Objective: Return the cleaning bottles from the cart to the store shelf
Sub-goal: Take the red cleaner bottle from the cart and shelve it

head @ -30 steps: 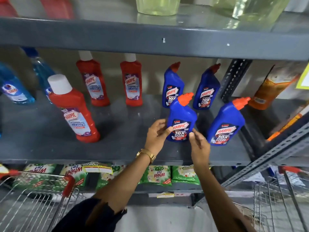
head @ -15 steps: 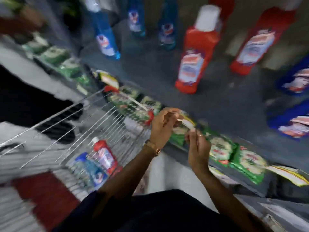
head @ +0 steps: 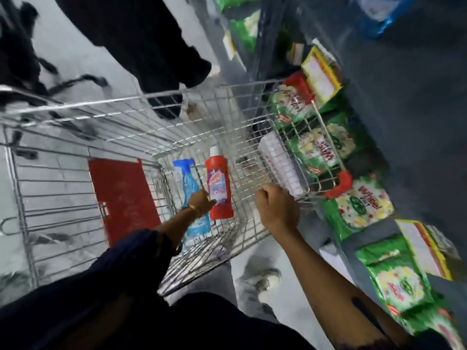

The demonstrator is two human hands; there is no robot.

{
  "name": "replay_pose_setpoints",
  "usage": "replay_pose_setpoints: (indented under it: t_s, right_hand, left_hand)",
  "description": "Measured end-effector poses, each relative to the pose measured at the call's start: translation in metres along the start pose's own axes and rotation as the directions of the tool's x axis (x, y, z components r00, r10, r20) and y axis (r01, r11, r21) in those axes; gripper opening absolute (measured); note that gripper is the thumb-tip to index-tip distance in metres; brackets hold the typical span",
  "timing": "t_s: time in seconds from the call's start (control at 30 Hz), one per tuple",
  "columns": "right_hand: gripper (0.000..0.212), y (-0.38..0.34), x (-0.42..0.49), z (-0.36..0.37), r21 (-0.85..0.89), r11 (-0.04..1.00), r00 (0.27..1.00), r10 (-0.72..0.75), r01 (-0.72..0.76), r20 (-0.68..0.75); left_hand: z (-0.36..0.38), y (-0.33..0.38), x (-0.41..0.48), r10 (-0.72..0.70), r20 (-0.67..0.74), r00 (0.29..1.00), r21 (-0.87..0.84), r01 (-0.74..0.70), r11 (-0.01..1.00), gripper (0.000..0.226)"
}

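I look down into a wire cart (head: 202,90). Two bottles lie in its bottom: a red cleaner bottle (head: 219,188) with a white cap, and a blue spray bottle (head: 188,180) just left of it. My left hand (head: 201,200) reaches down between them, and its fingers close on the lower left side of the red bottle's label. My right hand (head: 276,208) is a fist with nothing seen in it, hovering at the cart's near right rim. The grey store shelf (head: 404,122) runs along the right, with a blurred blue bottle (head: 379,18) on it.
Green detergent packs (head: 316,147) fill the lower shelf right beside the cart. A red flap (head: 123,195) lies in the cart's left part. Another person in dark clothes (head: 141,34) stands beyond the cart. My shoe (head: 267,279) is on the pale floor.
My view swung from the shelf down into the cart. My left hand left the blue shelf bottle and dropped onto the red bottle. My right hand came down to the cart rim.
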State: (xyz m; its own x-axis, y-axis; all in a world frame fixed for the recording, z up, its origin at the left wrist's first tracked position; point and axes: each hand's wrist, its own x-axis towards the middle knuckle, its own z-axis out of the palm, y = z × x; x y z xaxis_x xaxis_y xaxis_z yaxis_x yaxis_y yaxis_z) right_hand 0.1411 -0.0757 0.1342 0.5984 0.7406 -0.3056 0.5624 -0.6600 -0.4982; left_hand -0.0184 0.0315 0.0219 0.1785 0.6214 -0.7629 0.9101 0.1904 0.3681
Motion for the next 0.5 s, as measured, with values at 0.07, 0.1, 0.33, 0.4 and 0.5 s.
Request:
replay_pose_setpoints:
  t_s: [0.07,0.1,0.33,0.4,0.5]
  right_hand:
    - [0.027,0.000,0.000,-0.002,0.047,0.998,0.999,-0.031,0.032,-0.015]
    - [0.026,0.003,-0.002,-0.004,0.058,0.995,0.996,-0.087,0.086,0.001]
    - [0.029,0.016,-0.002,0.000,-0.089,0.902,0.889,-0.395,0.423,0.230]
    - [0.032,0.015,-0.001,0.003,-0.079,0.915,0.906,-0.374,0.395,0.197]
    - [0.030,0.012,-0.002,0.002,-0.077,0.923,0.914,-0.357,0.377,0.191]
  left_hand:
    - [0.001,-0.006,0.019,-0.048,0.010,0.999,0.043,0.047,0.998,0.047]
    - [0.003,-0.006,0.026,-0.047,0.004,0.999,0.053,0.047,0.997,0.049]
    - [0.025,0.012,0.064,-0.196,-0.005,0.981,-0.236,0.189,0.953,0.060]
    - [0.029,0.014,0.065,-0.259,0.002,0.966,-0.416,0.236,0.878,0.043]
    - [0.033,0.015,0.065,-0.300,0.055,0.952,-0.590,0.273,0.760,0.037]
